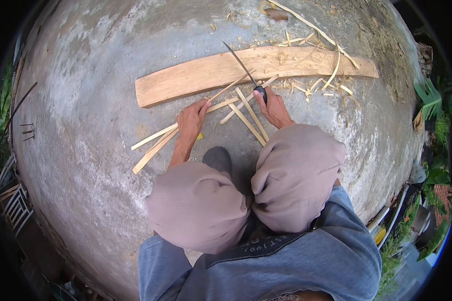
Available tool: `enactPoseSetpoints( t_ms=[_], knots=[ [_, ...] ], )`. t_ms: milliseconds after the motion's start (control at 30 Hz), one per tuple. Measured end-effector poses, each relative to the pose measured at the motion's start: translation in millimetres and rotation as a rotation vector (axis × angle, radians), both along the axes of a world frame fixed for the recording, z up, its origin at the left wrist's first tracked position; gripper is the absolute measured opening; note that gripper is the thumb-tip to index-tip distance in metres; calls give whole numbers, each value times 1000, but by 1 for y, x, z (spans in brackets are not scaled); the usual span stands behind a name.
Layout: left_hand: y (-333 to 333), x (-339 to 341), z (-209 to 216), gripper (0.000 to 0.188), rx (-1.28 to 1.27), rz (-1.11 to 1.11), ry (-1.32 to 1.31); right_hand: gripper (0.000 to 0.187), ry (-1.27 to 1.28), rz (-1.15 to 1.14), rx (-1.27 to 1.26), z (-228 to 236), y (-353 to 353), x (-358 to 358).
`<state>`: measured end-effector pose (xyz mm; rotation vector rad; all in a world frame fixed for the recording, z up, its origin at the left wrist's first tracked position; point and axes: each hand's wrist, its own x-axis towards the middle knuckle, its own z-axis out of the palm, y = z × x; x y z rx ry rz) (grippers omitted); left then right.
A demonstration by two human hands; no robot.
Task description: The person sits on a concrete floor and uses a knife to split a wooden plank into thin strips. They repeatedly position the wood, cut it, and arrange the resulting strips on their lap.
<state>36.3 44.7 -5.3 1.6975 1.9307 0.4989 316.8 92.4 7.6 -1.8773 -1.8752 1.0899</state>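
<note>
Blue shirt cloth (291,258) sits closest, then two mauve-covered knees (198,205). Farther out, the left hand (191,119) pinches a thin wooden stick (230,87), its far end over the long plank (191,75); the right hand (276,107) grips a black-handled knife (259,89), its blade (236,57) crossing that stick. Pale strips (248,123) lie between the hands on the concrete (85,125).

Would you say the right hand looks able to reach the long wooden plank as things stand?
Probably yes: the plank lies just beyond the right hand, though a knife occupies its grip.
</note>
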Motion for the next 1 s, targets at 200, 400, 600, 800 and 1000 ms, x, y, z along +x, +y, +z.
enactPoseSetpoints(
  t_ms=[200,400,600,800,1000],
  knots=[
    [-2,2,-5,27,90,-4,-15,42,317,-35,206,70,-6,-19],
    [3,6,0,26,42,-36,10,42,-270,65,289,-45,-4,11],
    [3,-8,-7,26,32,-47,17,59,436,-47,-348,0,15,13],
    [2,-2,-6,26,2,-47,4,49,405,-103,96,38,-4,-9],
    [-2,-1,-2,26,16,-59,16,50,-162,44,130,-10,-1,1]
  ],
)
